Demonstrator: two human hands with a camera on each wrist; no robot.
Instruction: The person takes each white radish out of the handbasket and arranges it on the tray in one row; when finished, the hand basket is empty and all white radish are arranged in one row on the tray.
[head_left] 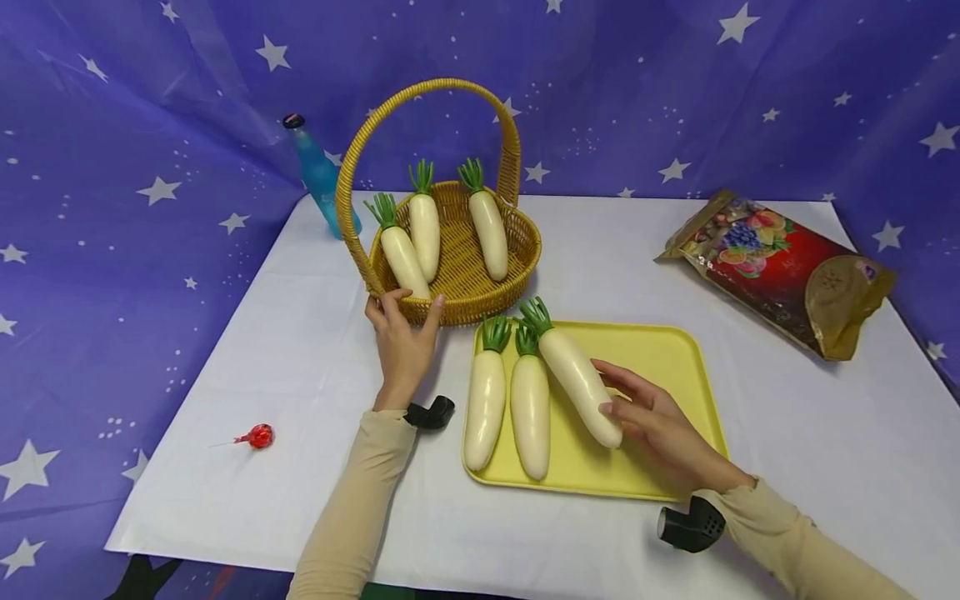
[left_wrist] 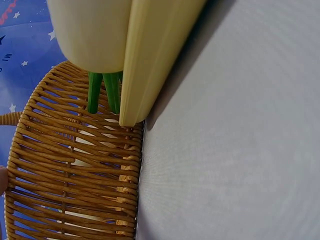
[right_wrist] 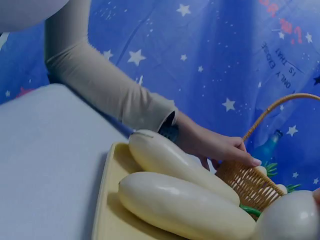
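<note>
My left hand (head_left: 405, 343) grips the near rim of a brown wicker basket (head_left: 472, 310), its thumb lying along the edge. Three white radishes with green tops are inside, one of them a radish (head_left: 489, 237) on the right side. Over the yellow tray (head_left: 667, 350), my right hand (head_left: 660, 417) holds a white radish (head_left: 577, 379) near its lower end, fingers on one side and thumb on top. That radish slants, its leaves pointing at the basket. Left of it on the tray lie two more, a radish (head_left: 486, 408) and another radish (head_left: 531, 417), side by side.
A blue bottle (head_left: 321, 179) stands behind the basket's left side. At the back right lies a red and brown snack bag (head_left: 780, 271). A red lollipop (head_left: 260, 436) is on the white table (head_left: 315, 333) at left. The basket's tall handle (head_left: 450, 83) arches above it.
</note>
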